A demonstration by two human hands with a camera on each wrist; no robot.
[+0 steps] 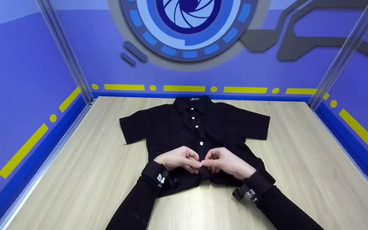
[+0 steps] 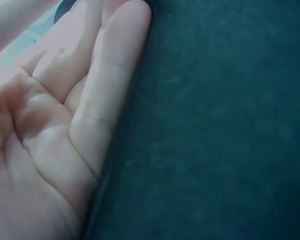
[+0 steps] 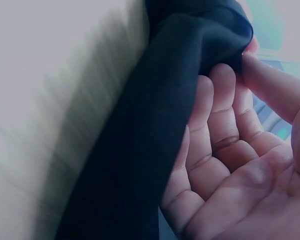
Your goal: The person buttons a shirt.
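A black short-sleeved button-up shirt (image 1: 168, 127) lies spread out, front side up, collar at the far end. White buttons (image 1: 201, 143) run down its front placket. Over the lower placket, my left hand (image 1: 180, 158) and my right hand (image 1: 227, 162) meet, fingertips nearly touching, each pinching the cloth between thumb and curled fingers. What lies between the fingertips is too small to make out. In the left wrist view, dark shirt cloth (image 2: 215, 125) runs beside the little finger. A lifted fold of the shirt (image 3: 145, 115) passes by my right fingers in the right wrist view.
The shirt rests on a light wood-grain table (image 1: 85, 166). Blue printed panels (image 1: 27, 80) close it in at the left, back and right, joined by metal corner posts (image 1: 65, 48). The shirt's collar reaches close to the back panel.
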